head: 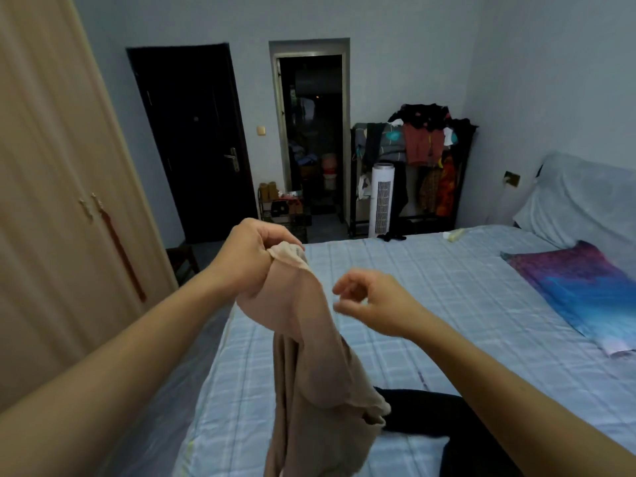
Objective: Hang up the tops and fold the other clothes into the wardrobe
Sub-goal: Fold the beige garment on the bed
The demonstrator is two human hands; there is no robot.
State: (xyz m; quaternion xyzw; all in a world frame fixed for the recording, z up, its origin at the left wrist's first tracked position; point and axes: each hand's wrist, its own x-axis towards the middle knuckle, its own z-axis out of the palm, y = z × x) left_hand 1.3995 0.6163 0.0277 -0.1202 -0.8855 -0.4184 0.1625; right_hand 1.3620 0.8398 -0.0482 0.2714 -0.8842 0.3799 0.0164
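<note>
My left hand (253,256) grips the top edge of a beige garment (316,366) and holds it up over the bed (447,297). The cloth hangs down in loose folds to the bottom of the view. A short way to the right of the cloth, my right hand (371,301) hovers with its fingers loosely curled, holding nothing and apart from the garment. A dark garment (423,414) lies on the bed behind the beige one. The wardrobe (58,201) stands on the left with its doors closed.
A purple and blue cloth (581,294) lies on the bed at right, near a covered headboard (585,197). At the far wall stand a laden clothes rack (416,149), a white tower fan (382,201), a dark door (196,142) and an open doorway (313,132).
</note>
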